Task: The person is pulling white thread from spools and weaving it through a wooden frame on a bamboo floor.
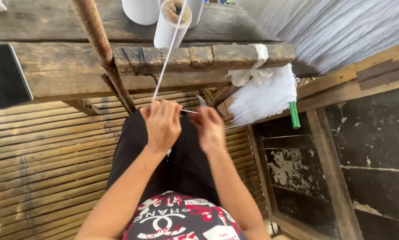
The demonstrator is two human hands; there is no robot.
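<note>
Timber made up the heavy loom beam point(75, 66) across the top, its front edge facing the person's lap. White warp threads point(337, 31) fanned out at the upper right corner, and a tied white bundle point(261, 95) hung off the beam's right end, seemingly kept within reach. A dark phone point(4, 75) lay at the beam's left edge. A white spool point(170, 24) stood near the middle, feeding a white strand point(166, 66) downward. The left hand point(161, 124) pinched that strand taut with closed fingers; the right hand point(208, 126) closed on a thin needle point(189, 111).
</note>
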